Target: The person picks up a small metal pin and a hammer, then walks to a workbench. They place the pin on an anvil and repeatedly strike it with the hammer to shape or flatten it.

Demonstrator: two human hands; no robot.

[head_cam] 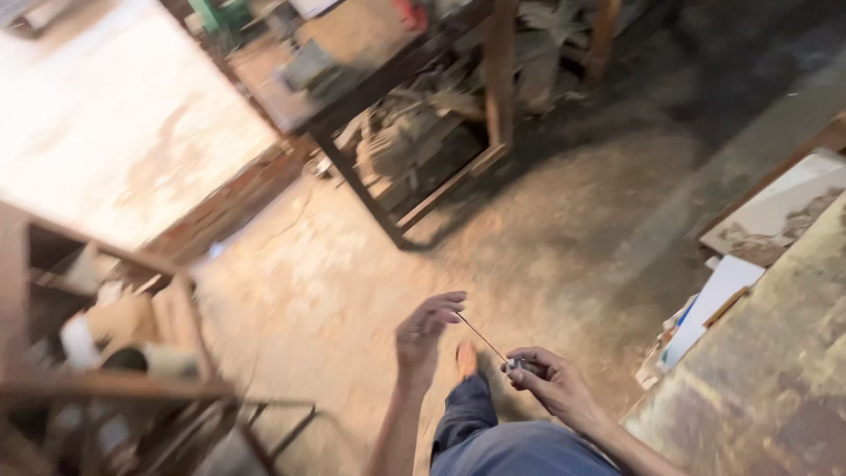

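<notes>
While the whole view is blurred, a thin straight rod [482, 338], wire-like and pale with a darker underside, shows plainly between the person's two hands, low in the middle of the picture and above the dusty floor [546, 220]. It is far longer than it is thick, and its long axis runs on a slant, from the upper left down to the lower right. Its upper end points toward the fingertips of the left hand [424, 333], which is raised with the fingers curled and the thumb and forefinger pinched together on that end; this grip looks clamped on the rod, though the blur hides the exact contact. Its lower end runs into a small metallic piece [518, 363], greyish and too blurred to tell its kind, which the right hand [548, 382] holds with fingers closed around it. Below the hands are a leg in blue trousers [480, 432] and a foot [466, 358] on the floor. A worn, stained bench [767, 370] stands just to the right of the right hand, with white sheets [714, 304] beside its edge. Well apart, at the top, stands a wooden bench [352, 66] with cluttered parts beneath it, and at the left a wooden shelf [106, 326] holds rolls.
</notes>
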